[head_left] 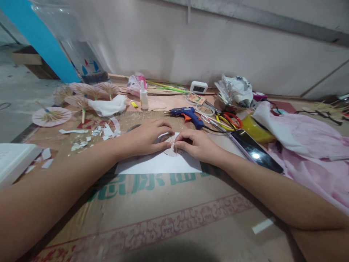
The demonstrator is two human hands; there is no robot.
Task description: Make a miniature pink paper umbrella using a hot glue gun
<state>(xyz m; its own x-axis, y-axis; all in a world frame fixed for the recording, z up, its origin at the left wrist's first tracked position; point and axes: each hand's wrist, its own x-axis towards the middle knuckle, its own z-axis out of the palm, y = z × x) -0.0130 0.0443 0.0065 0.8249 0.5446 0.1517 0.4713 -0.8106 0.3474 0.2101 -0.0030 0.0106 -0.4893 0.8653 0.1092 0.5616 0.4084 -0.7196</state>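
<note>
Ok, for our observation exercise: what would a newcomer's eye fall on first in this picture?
Probably the left hand and right hand, meeting mid-picture at a small round, ribbed disc over a white sheet. Just beyond them, the blue glue gun with its orange trigger stands out. The little parasol-like pieces at the left and the pink cloth at the right would likely come next.

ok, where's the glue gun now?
Head view, just right of centre: the blue glue gun lies between the right hand and the white digital clock.
</note>
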